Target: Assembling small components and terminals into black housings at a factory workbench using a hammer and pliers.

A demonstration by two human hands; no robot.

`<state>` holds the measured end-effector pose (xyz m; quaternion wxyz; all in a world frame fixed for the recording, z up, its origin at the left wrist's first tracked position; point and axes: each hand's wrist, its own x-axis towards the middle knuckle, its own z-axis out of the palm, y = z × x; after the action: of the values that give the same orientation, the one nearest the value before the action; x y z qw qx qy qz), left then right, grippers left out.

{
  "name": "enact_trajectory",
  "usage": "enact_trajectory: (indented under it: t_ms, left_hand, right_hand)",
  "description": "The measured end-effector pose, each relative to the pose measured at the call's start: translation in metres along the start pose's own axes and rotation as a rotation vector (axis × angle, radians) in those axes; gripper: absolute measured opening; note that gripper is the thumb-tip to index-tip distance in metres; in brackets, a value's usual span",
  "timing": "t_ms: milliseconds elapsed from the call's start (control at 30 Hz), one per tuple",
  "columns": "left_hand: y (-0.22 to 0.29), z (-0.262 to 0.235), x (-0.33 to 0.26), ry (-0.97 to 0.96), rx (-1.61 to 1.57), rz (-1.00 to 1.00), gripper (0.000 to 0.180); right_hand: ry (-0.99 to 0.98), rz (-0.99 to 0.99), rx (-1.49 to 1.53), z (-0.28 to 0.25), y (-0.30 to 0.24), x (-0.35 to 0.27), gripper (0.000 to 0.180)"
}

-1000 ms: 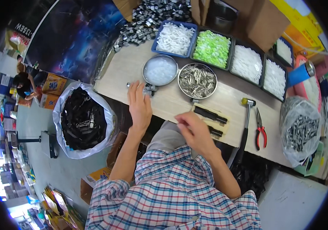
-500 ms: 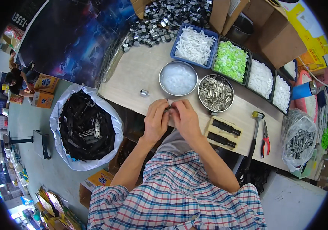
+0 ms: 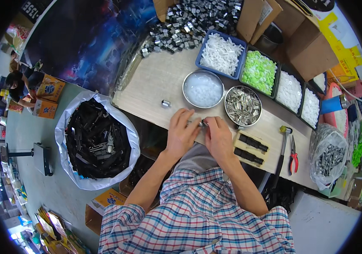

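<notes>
Spreading across the upper middle, the wooden desk (image 3: 155, 80) carries everything. Left of it on the floor stands a white sack (image 3: 64, 139) full of black parts. A heap of grey metal pieces (image 3: 189, 19) lies at the desk's far edge, beside a row of bins: white clips in a blue bin (image 3: 221, 53), then green pieces (image 3: 259, 72). Nearer sit two round steel bowls, one with whitish parts (image 3: 203, 89), one with metal clips (image 3: 243, 106). A hammer (image 3: 281, 146) and red pliers (image 3: 293, 154) lie to the right. The left hand (image 3: 182, 133) and right hand (image 3: 218, 137) meet at the desk's near edge, fingers pinched together on a small metal part (image 3: 202, 123). Another small metal piece (image 3: 165, 103) lies alone, left of them.
</notes>
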<state>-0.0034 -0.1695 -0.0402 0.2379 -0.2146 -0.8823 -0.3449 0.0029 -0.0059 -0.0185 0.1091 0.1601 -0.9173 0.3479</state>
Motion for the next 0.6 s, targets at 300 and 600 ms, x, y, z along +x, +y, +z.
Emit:
enact_trajectory:
  t_ms: [300,600]
  left_hand:
    - [-0.008,-0.017,0.025,0.017,0.093,0.149,0.021]
    - [-0.235,-0.019,0.188,0.240,0.377,-0.054,0.033]
  right_hand:
    - [0.034,0.062,-0.083,-0.005,-0.001,-0.014,0.036]
    - [-0.020,0.054,-0.065,-0.007,-0.005,-0.014,0.032]
